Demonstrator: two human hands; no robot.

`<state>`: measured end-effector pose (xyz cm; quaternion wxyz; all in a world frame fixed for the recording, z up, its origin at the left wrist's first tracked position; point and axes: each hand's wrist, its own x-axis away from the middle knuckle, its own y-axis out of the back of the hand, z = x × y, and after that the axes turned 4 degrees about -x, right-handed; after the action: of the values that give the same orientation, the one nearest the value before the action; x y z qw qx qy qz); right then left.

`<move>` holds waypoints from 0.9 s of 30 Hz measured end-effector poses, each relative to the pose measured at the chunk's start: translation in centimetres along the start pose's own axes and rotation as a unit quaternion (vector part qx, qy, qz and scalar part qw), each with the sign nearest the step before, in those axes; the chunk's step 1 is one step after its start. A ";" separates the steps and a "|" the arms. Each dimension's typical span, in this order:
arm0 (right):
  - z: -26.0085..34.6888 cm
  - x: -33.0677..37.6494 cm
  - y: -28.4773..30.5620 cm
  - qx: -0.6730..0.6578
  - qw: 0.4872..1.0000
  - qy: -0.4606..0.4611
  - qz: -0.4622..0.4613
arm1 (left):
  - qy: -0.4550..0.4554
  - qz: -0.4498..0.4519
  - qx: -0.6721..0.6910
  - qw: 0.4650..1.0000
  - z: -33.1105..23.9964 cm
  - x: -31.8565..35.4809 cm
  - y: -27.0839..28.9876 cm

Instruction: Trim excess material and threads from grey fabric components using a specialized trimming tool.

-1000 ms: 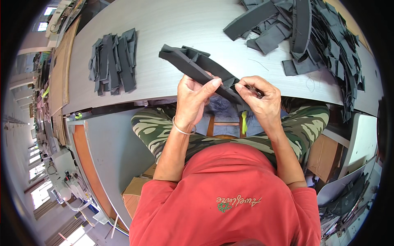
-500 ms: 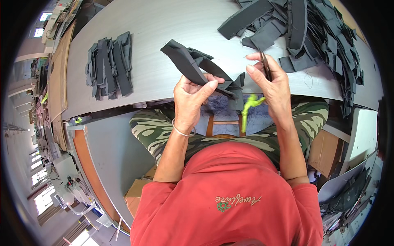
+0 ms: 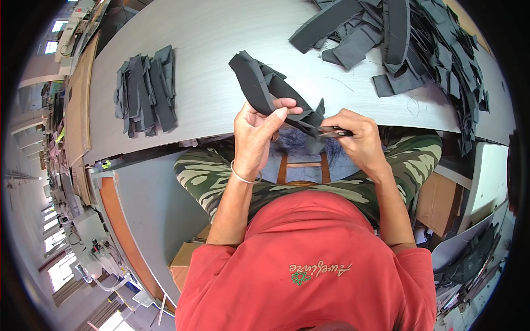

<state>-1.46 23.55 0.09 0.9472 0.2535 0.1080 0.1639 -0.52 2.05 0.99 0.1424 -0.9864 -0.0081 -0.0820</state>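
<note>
My left hand [image 3: 256, 135] grips a dark grey fabric piece [image 3: 259, 88], a long folded strip that rises up and left from the fingers over the table's front edge. My right hand [image 3: 356, 138] holds small thread snips [image 3: 334, 131], their blades pointing left at the strip's lower end right beside my left fingertips. Both hands hover just above my lap, in front of the grey table [image 3: 221, 49].
A neat stack of dark fabric pieces [image 3: 144, 91] lies on the table's left. A large loose heap of similar pieces [image 3: 419, 44] covers the far right. Thread scraps sit in my lap on camouflage trousers [image 3: 204, 174]. Cardboard boxes and shelving stand around the chair.
My right hand came back down from the heap at the right and now meets the strip with the snips. The left hand has turned the strip more upright.
</note>
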 end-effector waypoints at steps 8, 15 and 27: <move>-1.3 2.1 3.8 -0.220 0.959 -0.172 0.056 | -0.059 -0.003 0.035 0.998 -0.3 0.3 0.1; 4.2 0.9 1.4 -0.110 0.990 -0.059 -0.062 | -0.159 -0.005 -0.010 0.987 -0.2 0.8 -1.1; 4.6 0.5 -0.8 -0.005 0.988 0.029 -0.149 | -0.215 0.004 -0.105 0.971 0.4 1.6 -1.2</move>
<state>0.57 21.00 3.50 0.9587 0.2250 0.1714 0.0284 1.04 3.31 1.19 0.0332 -0.9903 -0.0255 0.1323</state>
